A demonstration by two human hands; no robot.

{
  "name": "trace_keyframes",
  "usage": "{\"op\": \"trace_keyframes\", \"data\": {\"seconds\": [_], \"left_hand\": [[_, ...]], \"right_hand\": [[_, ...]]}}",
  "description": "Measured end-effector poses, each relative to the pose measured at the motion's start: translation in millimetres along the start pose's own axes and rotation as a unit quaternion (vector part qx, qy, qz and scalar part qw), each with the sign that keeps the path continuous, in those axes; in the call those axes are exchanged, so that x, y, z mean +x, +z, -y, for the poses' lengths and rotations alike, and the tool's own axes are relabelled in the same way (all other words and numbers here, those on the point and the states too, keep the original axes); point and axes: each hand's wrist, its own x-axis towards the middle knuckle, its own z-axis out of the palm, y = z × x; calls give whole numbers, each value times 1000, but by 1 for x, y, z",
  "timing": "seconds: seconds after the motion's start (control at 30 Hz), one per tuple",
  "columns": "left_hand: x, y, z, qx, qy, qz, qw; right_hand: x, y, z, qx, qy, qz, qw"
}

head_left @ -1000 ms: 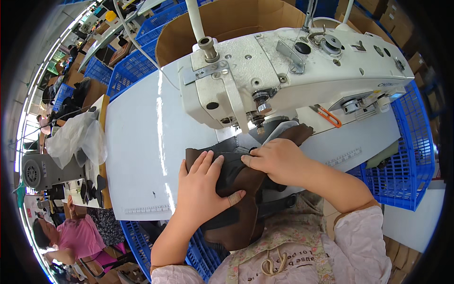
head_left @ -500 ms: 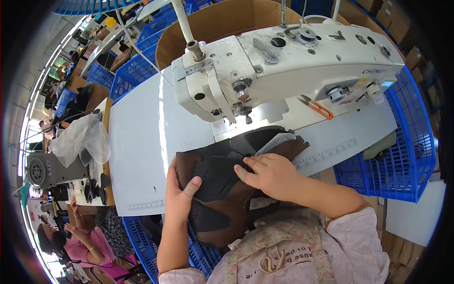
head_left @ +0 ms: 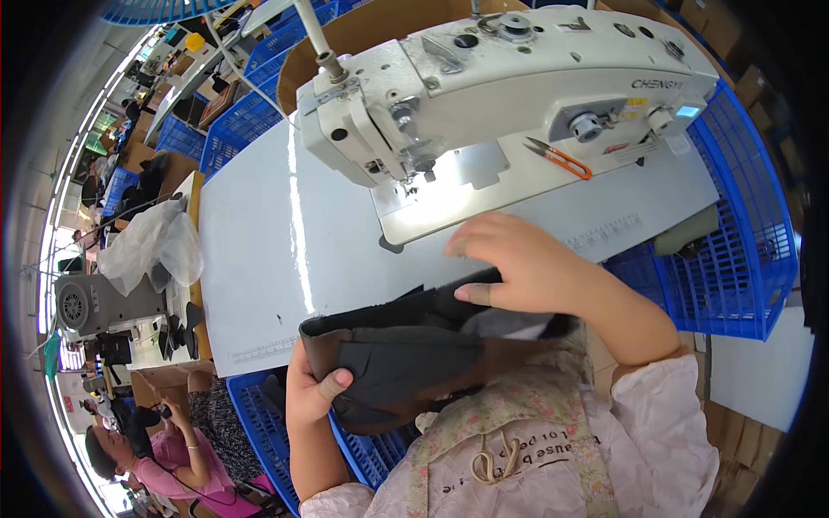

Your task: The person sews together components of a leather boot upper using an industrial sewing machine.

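A black and brown sewn piece of leather-like material [head_left: 406, 358] is held up at the table's front edge, close to my body. A pale grey lining [head_left: 527, 325] shows at its right end. My left hand [head_left: 315, 388] grips its left end, with the thumb on the near face and the fingers behind. Just above the piece's top edge, my right hand [head_left: 514, 268] has its thumb and fingers spread apart. Whether the right thumb touches the black edge, I cannot tell. Beyond both hands stands a white sewing machine [head_left: 509, 86], with nothing under its needle area.
Orange-handled thread snips [head_left: 566, 162] lie on the machine bed. The white table [head_left: 246, 250] carries printed rulers near its front edge. Blue crates [head_left: 743, 242] stand at right and below the table [head_left: 250, 414]. At left, another person [head_left: 173, 457] sits near a grey motor [head_left: 108, 306].
The piece has come back from the machine toward my body and tipped up. My right hand has let go and risen to the piece's far side. The left hand has moved slightly nearer me.
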Motion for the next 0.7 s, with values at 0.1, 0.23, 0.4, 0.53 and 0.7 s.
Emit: {"op": "trace_keyframes", "data": {"seconds": [0.1, 0.23, 0.4, 0.53, 0.7], "left_hand": [[-8, 2, 0, -51, 3, -6, 999], [-12, 6, 3, -69, 6, -8, 998], [-15, 4, 6, -72, -6, -3, 997], [-17, 6, 4, -74, -8, 0, 997], [-20, 2, 10, -86, -2, 2, 996]], "right_hand": [[-5, 6, -13, 223, 148, 256, 929], [-15, 8, -12, 222, 110, 232, 941], [-24, 7, -10, 221, 92, 226, 944], [-27, 3, -6, 219, 91, 227, 945], [-28, 2, -3, 216, 95, 235, 943]]}}
